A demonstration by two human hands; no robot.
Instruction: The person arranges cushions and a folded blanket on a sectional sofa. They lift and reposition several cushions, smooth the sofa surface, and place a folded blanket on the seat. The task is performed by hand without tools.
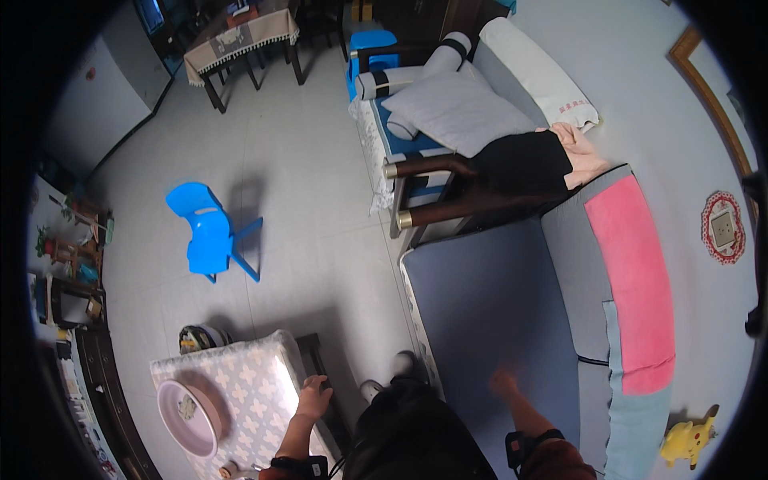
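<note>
My left hand [314, 396] hangs over the edge of a low table with a patterned cover [240, 384], its fingers apart and nothing in them. On that table sits a pink plastic basin [213, 414] with a pale cloth [187, 408] inside. My right hand [503, 383] is blurred above the dark grey sofa seat [492, 300]; its fingers cannot be made out. Both wrists wear black bands with small boxes. Between the table and the sofa are my feet in light shoes [372, 390].
A blue plastic chair [207, 231] stands on the tiled floor. A wooden sofa armrest [450, 210] juts out ahead, with a black cloth [522, 162] over it. Beyond lie grey cushions [456, 111]. A dining table [240, 45] stands farther off.
</note>
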